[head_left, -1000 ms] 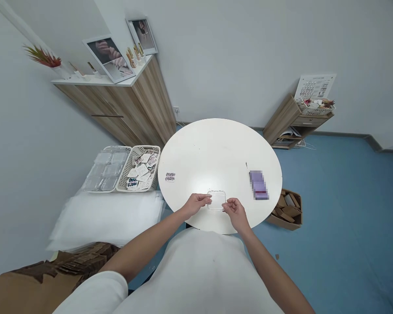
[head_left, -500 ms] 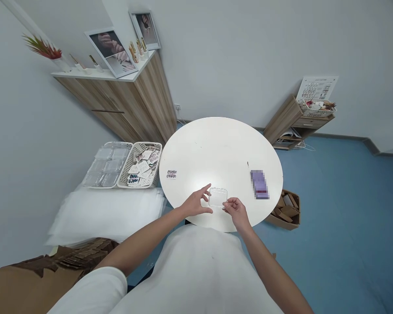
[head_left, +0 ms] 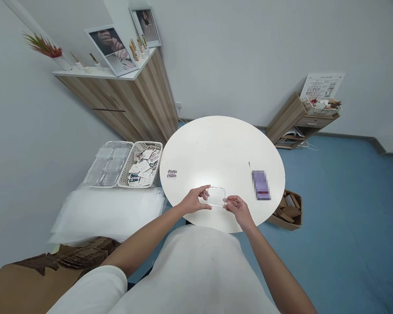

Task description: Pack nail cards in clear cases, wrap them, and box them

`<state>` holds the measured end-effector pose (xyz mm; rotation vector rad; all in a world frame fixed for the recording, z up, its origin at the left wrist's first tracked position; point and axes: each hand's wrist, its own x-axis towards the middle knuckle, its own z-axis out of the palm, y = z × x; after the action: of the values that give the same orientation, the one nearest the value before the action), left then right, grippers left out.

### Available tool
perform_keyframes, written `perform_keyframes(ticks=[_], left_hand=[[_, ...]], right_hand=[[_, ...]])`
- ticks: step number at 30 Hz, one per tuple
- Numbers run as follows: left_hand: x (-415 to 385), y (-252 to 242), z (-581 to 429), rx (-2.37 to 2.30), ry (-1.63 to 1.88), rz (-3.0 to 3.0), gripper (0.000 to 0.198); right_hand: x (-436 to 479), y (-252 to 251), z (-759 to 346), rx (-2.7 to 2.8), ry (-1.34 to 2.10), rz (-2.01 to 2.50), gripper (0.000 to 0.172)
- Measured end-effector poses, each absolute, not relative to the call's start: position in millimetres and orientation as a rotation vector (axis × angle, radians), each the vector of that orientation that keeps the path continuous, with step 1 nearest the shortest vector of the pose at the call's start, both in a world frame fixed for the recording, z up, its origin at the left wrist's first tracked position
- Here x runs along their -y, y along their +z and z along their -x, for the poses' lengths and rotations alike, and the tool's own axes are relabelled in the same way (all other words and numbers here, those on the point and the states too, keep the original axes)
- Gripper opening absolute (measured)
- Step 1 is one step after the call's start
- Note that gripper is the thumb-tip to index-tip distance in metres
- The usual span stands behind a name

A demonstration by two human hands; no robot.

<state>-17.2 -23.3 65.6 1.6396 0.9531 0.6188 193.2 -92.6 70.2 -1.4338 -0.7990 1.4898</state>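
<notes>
A small clear plastic box (head_left: 216,197) is between my two hands above the near part of the round white table (head_left: 212,144). My left hand (head_left: 196,199) spans its left side, thumb and fingers gripping the upper and lower edges. At the box's right side, the fingers of my right hand (head_left: 237,208) are pinched on the edge. Through the transparent box the white tabletop shows. Farther left on the table lies a card of press-on nails (head_left: 172,174). To the right rests a purple item (head_left: 261,185), its details blurred into blocks.
Left of the table stand a basket of clear boxes (head_left: 108,165) and a basket of nail cards (head_left: 144,165), beside stacked white translucent sheets (head_left: 108,211). A carton (head_left: 288,211) sits on the floor at right. Wooden cabinets (head_left: 127,104) stand by the wall.
The box has shifted slightly left, into the grip of my left hand, which was spread beside it. My right hand stays at its right edge.
</notes>
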Motion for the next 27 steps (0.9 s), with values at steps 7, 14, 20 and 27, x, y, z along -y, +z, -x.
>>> perform_keyframes(ticks=[7, 14, 20, 27], left_hand=[[25.1, 66.7, 13.5, -0.927, 0.592, -1.570, 0.081], [24.2, 69.9, 14.9, -0.885, 0.579, -1.575, 0.079], [24.1, 69.9, 16.4, -0.880, 0.549, -1.656, 0.103], [20.9, 72.5, 13.5, -0.869, 0.548, -1.779, 0.081]], right_hand=[[86.5, 92.1, -196.0, 1.486, 1.205, 1.492, 0.061], [81.8, 91.6, -196.6, 1.620, 1.150, 1.481, 0.049], [80.1, 87.5, -197.7, 1.622, 1.088, 1.453, 0.047], [83.8, 80.9, -201.1, 1.724, 1.079, 1.417, 0.052]])
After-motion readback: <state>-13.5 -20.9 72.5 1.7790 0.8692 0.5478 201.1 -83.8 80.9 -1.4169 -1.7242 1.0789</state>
